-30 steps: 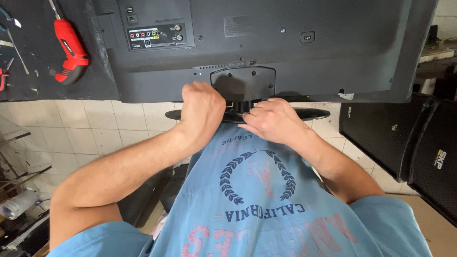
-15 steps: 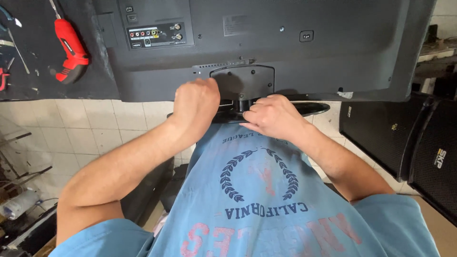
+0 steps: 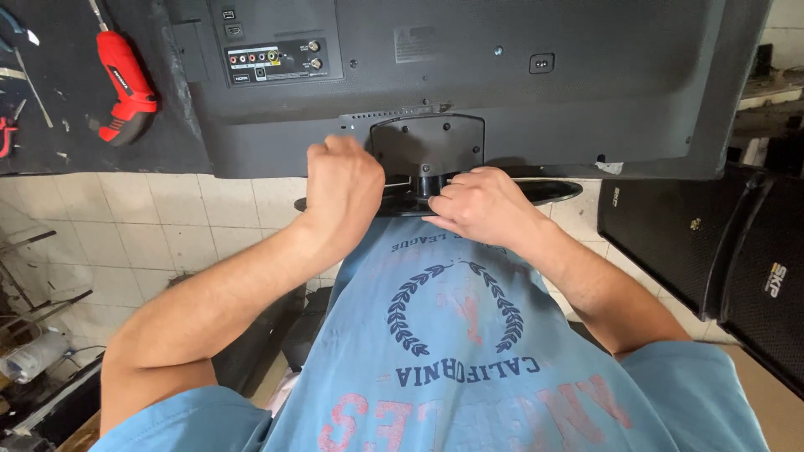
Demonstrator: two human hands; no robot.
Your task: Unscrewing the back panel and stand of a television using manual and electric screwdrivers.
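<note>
A black flat-screen television lies face down on the bench, back panel up. Its black stand juts out over the bench's near edge, joined at a mount plate. My left hand is a closed fist around a tool's handle. A thin metal shaft runs from the fist toward the stand's neck; the handle is hidden. My right hand grips the stand's neck and base, fingers curled over them.
A red powered screwdriver and small hand tools lie on the dark mat at the far left. Black speaker cabinets stand on the right. Pale tiled floor shows below the bench, with clutter at the lower left.
My left fist has shifted slightly to the left at the stand's neck. My right hand stays on the stand.
</note>
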